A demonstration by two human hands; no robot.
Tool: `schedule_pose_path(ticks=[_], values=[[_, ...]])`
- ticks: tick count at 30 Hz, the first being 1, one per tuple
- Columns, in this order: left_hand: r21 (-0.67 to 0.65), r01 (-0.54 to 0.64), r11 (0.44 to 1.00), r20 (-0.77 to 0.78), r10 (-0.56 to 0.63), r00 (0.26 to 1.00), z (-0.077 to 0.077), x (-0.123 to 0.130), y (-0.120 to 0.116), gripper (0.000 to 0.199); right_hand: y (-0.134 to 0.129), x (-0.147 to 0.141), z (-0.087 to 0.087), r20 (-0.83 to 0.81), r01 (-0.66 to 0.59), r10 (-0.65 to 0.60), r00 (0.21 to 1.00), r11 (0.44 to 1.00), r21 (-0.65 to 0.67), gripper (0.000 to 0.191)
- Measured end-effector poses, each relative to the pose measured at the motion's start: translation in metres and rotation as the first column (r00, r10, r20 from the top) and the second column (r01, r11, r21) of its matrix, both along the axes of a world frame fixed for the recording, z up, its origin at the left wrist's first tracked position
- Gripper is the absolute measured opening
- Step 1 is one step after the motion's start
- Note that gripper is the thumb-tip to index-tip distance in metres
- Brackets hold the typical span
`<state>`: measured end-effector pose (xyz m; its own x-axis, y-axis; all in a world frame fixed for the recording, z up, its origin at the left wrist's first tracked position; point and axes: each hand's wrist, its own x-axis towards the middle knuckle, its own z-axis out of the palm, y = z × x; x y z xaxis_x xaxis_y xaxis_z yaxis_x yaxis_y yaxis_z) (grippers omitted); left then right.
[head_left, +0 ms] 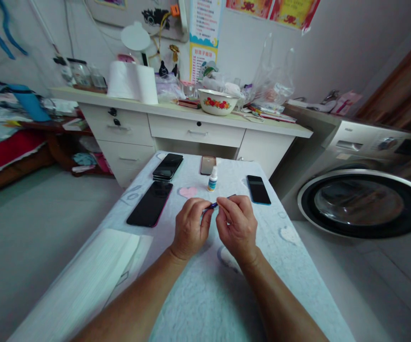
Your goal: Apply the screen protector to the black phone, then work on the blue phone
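Above the cloth-covered table [205,299], your left hand [191,227] and right hand [239,227] both pinching a thin blue stick [212,205], held between them, small bottle [212,180] upright just beyond, phone [258,190] at right.

"Room ahead for the right hand [239,228]?"

"Yes, between the white bottle [212,182] and the blue-edged phone [258,190]."

"And the left hand [192,229], forward and outward?"

"Big black phone [150,204] in the way."

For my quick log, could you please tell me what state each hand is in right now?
Left hand: closed, pinching a slim dark-blue item.
Right hand: closed, fingers pinched at the same item's other end.
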<state>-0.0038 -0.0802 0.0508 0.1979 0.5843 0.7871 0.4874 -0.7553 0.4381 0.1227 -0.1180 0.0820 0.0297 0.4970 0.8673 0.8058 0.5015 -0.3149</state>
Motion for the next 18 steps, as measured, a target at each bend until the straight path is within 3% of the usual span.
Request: schedule_pose_path(ticks=[18], values=[[0.014, -0.008, 1.0, -0.004, 0.008, 1.0, -0.0039, 0.002, 0.0018, 0.013, 0.0017, 0.0085, 0.0031, -0.051, 0.023, -0.023, 0.998, 1.0, -0.009, 0.03]])
